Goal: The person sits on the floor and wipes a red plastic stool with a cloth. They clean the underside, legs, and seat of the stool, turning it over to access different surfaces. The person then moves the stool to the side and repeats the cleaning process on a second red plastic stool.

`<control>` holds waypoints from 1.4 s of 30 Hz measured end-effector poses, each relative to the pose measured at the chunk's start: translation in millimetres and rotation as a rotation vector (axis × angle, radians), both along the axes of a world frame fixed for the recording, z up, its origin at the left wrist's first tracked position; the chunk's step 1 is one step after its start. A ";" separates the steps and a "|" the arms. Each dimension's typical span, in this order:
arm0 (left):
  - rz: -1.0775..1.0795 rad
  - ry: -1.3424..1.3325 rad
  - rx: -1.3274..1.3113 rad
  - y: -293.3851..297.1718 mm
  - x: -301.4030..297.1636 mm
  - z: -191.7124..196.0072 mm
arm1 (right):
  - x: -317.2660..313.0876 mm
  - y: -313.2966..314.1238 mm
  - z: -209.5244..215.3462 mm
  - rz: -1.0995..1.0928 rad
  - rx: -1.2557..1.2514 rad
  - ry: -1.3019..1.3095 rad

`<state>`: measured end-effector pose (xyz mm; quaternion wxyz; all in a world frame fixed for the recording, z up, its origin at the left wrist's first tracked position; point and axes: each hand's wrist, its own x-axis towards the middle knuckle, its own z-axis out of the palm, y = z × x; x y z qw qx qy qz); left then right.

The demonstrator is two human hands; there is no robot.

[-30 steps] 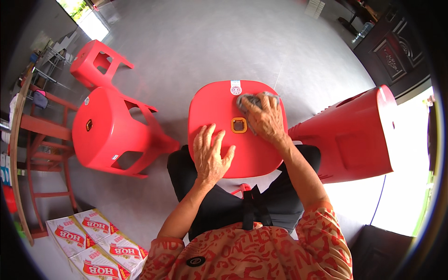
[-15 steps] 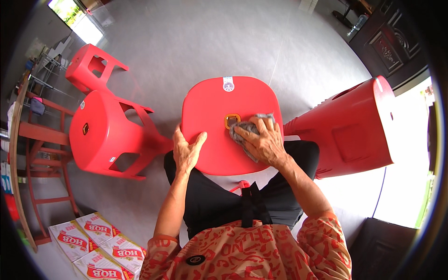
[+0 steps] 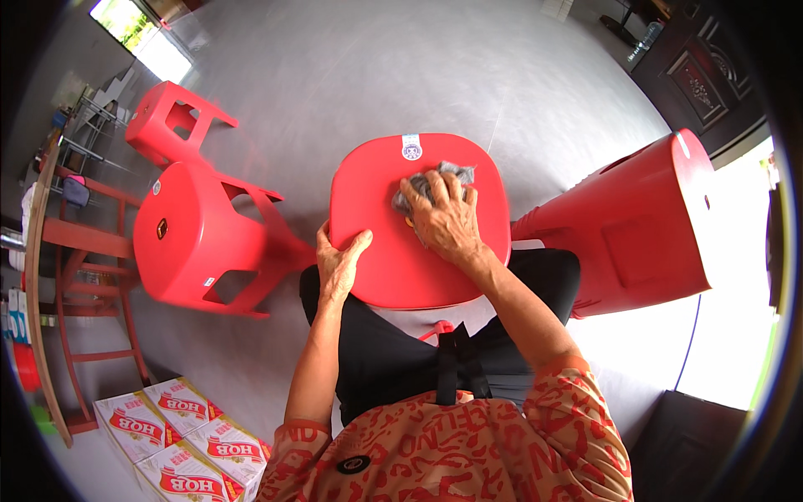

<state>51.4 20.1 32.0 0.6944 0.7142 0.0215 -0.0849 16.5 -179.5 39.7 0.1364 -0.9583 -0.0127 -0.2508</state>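
Note:
A red plastic stool (image 3: 401,268) stands between my knees, its rounded square seat facing up with a round sticker near the far edge. My left hand (image 3: 340,261) grips the seat's left edge, thumb lying on top and fingers out of sight down the side. With my right hand (image 3: 447,219) I press a grey cloth (image 3: 458,173) onto the seat, fingers bent over it. The hand and cloth cover most of the gold-rimmed hole in the seat's middle.
Two more red stools, a near one (image 3: 180,238) and a far one (image 3: 155,125), stand at my left. A tall red stool stack (image 3: 627,226) lies on its side at my right. White-and-red cartons (image 3: 180,439) sit at lower left beside a wooden table (image 3: 33,251). A dark carved door (image 3: 698,79) is at far right.
My right hand and the cloth have moved away from me and slightly left, from right of the hole to over it. My left hand keeps its hold on the edge.

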 end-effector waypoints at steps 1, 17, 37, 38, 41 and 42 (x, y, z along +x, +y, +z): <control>-0.002 0.008 0.000 -2.3 -0.5 1.2 | -9.9 -2.3 0.1 0.031 -0.014 0.016; -0.007 0.021 0.090 1.9 -2.5 1.9 | -53.4 -54.8 -3.1 -0.137 0.120 0.067; -0.013 -0.004 0.039 0.8 -0.7 -2.2 | -112.1 -51.8 -50.1 -0.228 0.809 0.035; -0.014 0.000 0.044 1.4 -0.8 -2.1 | -112.5 -49.4 -48.8 -0.255 0.815 0.038; -0.015 0.009 0.058 3.2 -1.3 -2.0 | -104.1 -57.3 -45.2 -0.249 0.739 0.101; -0.014 0.009 0.061 4.4 -1.2 -2.9 | -98.0 -60.8 -43.1 -0.245 0.713 0.099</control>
